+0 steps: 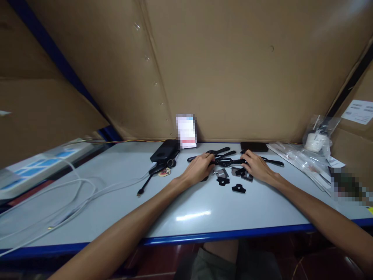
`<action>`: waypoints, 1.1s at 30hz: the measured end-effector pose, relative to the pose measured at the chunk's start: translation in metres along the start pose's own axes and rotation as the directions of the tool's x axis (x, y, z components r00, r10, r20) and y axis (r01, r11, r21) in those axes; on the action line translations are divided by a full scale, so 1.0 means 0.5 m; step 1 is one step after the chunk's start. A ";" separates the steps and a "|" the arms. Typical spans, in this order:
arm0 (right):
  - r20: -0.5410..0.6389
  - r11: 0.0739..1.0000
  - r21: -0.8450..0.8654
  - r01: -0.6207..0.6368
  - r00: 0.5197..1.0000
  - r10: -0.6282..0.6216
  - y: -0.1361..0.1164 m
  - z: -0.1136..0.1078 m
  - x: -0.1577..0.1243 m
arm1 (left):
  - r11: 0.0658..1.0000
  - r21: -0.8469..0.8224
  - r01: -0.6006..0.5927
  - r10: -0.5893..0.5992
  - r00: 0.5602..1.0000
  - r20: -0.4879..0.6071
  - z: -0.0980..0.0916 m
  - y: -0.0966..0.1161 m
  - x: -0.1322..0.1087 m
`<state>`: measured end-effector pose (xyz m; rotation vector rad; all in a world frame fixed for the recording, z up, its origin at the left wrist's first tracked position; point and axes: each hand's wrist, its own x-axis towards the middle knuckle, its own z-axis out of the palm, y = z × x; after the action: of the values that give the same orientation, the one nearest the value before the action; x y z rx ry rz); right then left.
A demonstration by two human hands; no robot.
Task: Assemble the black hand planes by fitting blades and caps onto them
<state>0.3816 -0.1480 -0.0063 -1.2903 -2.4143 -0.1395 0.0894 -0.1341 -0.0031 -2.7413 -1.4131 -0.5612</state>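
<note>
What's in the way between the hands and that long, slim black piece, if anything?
Nothing that I can see. The bare left hand and bare right hand both seem to touch the long, slim black piece. Two small, flat black pieces lie closer to the person, not in between.

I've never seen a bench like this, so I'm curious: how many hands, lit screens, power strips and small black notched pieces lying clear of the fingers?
Hands: 2 (left hand, right hand)
Lit screen: 1
Power strip: 1
Clear-lying notched pieces: 2; the clutter by the fingers is uncounted
Total: 6
</note>
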 end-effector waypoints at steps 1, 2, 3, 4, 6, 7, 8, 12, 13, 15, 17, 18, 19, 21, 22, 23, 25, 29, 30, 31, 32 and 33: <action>-0.007 1.000 0.026 -0.006 1.000 0.006 0.001 0.002 0.000 | 1.000 -0.001 -0.005 0.005 1.000 0.005 0.000 0.000 0.000; -0.017 0.998 0.054 -0.012 1.000 0.013 0.002 0.005 0.000 | 1.000 -0.002 -0.011 0.011 1.000 0.009 0.000 0.000 0.000; -0.028 0.996 0.083 -0.017 0.999 0.019 0.002 0.007 0.000 | 1.000 -0.004 -0.016 0.016 1.000 0.011 0.001 0.000 0.000; -0.040 0.994 0.111 -0.018 0.999 0.023 0.003 0.008 0.000 | 1.000 -0.007 -0.021 0.021 1.000 0.010 0.001 0.001 0.000; -0.075 0.988 0.157 -0.003 0.997 0.014 0.003 0.007 -0.001 | 0.999 -0.011 -0.031 0.031 0.999 0.005 0.001 0.004 0.001; -0.103 0.985 0.170 0.015 0.995 0.002 0.003 0.005 -0.001 | 0.999 -0.012 -0.035 0.035 0.999 0.002 0.000 0.007 0.001; -0.140 0.984 0.176 0.035 0.990 -0.010 0.002 0.000 0.000 | 0.999 -0.011 -0.038 0.038 0.999 -0.001 -0.003 0.011 0.001; -0.311 0.986 0.145 0.078 0.950 -0.029 -0.012 -0.026 0.004 | 1.000 -0.005 -0.024 0.024 0.999 -0.037 -0.026 0.023 0.004; -0.350 0.988 0.130 0.077 0.936 -0.027 -0.019 -0.033 0.004 | 1.000 -0.005 -0.012 0.011 0.999 -0.053 -0.033 0.024 0.004; -0.420 0.992 0.110 0.069 0.907 -0.016 -0.038 -0.043 0.003 | 0.999 -0.007 0.031 -0.031 0.996 -0.084 -0.049 0.023 0.002; -0.444 0.992 0.105 0.076 0.896 -0.021 -0.062 -0.049 -0.002 | 0.995 -0.010 0.098 -0.098 0.989 -0.112 -0.061 0.019 -0.003; -0.434 0.991 0.106 0.083 0.900 -0.029 -0.075 -0.050 -0.006 | 0.991 -0.012 0.134 -0.134 0.983 -0.124 -0.065 0.015 -0.006; -0.412 0.990 0.110 0.089 0.911 -0.036 -0.087 -0.050 -0.011 | 0.986 -0.015 0.167 -0.168 0.977 -0.133 -0.069 0.012 -0.008; -0.372 0.989 0.116 0.086 0.928 -0.037 -0.107 -0.048 -0.023 | 0.975 -0.019 0.220 -0.221 0.964 -0.147 -0.073 0.006 -0.011; -0.352 0.989 0.120 0.090 0.935 -0.042 -0.115 -0.047 -0.028 | 0.968 -0.022 0.251 -0.251 0.955 -0.155 -0.075 0.004 -0.011; -0.323 0.987 0.124 0.104 0.945 -0.059 -0.120 -0.045 -0.033 | 0.957 -0.027 0.288 -0.288 0.943 -0.166 -0.076 0.002 -0.010; -0.208 0.976 0.128 0.174 0.967 -0.145 -0.126 -0.041 -0.041 | 0.928 -0.043 0.369 -0.370 0.909 -0.193 -0.079 -0.002 -0.008; 0.179 0.943 0.157 0.294 0.930 -0.320 -0.136 -0.032 -0.047 | 0.888 -0.074 0.453 -0.458 0.863 -0.213 -0.084 -0.003 -0.004; 0.262 0.943 0.170 0.285 0.910 -0.322 -0.140 -0.030 -0.046 | 0.887 -0.076 0.456 -0.461 0.862 -0.212 -0.084 -0.002 -0.004; 0.329 0.947 0.183 0.263 0.892 -0.311 -0.145 -0.028 -0.045 | 0.888 -0.075 0.453 -0.458 0.864 -0.209 -0.084 -0.001 -0.005; 0.380 0.953 0.193 0.235 0.877 -0.293 -0.149 -0.027 -0.043 | 0.893 -0.071 0.444 -0.449 0.870 -0.206 -0.084 0.001 -0.005; 0.416 0.958 0.201 0.206 0.867 -0.274 -0.153 -0.026 -0.041 | 0.900 -0.065 0.431 -0.435 0.878 -0.203 -0.083 0.003 -0.006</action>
<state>0.3332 -0.2108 0.0051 -1.0299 -2.8989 0.2970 0.0761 -0.1440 0.0349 -2.2804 -1.9750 -0.8507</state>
